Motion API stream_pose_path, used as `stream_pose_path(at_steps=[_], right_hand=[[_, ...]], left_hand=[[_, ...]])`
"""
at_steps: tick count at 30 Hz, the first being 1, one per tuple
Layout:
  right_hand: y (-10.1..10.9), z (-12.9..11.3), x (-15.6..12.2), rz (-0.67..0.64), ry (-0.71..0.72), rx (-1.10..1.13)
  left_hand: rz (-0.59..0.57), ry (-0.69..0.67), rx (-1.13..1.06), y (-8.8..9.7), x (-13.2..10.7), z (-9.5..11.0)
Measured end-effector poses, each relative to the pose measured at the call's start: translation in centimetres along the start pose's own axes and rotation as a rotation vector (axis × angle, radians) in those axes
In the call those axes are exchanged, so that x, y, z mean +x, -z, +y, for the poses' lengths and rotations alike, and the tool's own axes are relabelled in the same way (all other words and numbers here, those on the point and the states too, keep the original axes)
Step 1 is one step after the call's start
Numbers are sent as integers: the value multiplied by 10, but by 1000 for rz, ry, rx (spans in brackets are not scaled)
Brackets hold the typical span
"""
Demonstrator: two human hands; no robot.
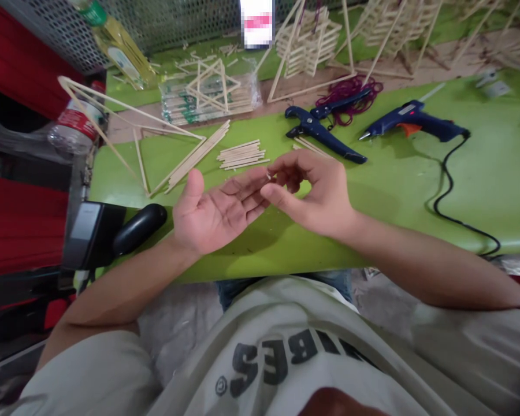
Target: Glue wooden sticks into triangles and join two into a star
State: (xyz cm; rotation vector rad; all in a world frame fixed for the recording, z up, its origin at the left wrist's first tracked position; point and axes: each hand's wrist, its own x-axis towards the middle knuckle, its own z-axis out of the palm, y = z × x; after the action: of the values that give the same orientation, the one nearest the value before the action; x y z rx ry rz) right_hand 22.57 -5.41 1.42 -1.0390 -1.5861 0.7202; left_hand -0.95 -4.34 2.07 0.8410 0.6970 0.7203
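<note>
My left hand [214,211] lies palm up over the green table [416,190], its fingers stretched out toward the right. My right hand [314,190] is curled, thumb and forefinger pinched at the left fingertips on a tiny pale speck [268,174] that I cannot name. Just beyond the hands lies a small pile of short wooden sticks [241,155]. Longer sticks [197,156] lie to the left of that pile, beside a stick triangle frame [130,124].
Blue cutting pliers [323,132] and a blue glue gun [411,121] with a black cord [448,190] lie on the right half. Purple yarn [355,92], stick structures [307,43] and a sticks packet [208,95] stand behind. Bottles [117,43] and a black device [112,231] sit left.
</note>
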Motion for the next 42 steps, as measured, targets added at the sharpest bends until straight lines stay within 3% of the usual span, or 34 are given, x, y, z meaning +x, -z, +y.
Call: stream_pose_path(at_steps=[4,9,17,21,24,27,30,33,37,42], right_hand=[[2,1,-1,33,68,-97],[6,4,7,157,13,-114],[-9,3,-12,-160,155,-181],[-14,9,-16,-262,254,-276],[-11,14,-11,-274,205,-364],[3,21,4,-137,80,-403],[22,32,20,-74,0,-433],[38,42,32,-274,-22,-426],[48,49,40,-487,85,-460],[22,38,31,-521,253,-356]], left_hand=[[-22,-7,-4,-2,-1,2],[-35,-30,14,0,-1,3],[-114,-134,53,-1,-2,-18],[-119,-100,100,0,3,-22],[-129,-110,125,1,7,-21],[-72,-218,242,5,6,-17],[64,-389,585,14,3,-9],[207,-556,915,23,8,0],[265,-681,1025,34,20,8],[284,-783,1073,49,31,14]])
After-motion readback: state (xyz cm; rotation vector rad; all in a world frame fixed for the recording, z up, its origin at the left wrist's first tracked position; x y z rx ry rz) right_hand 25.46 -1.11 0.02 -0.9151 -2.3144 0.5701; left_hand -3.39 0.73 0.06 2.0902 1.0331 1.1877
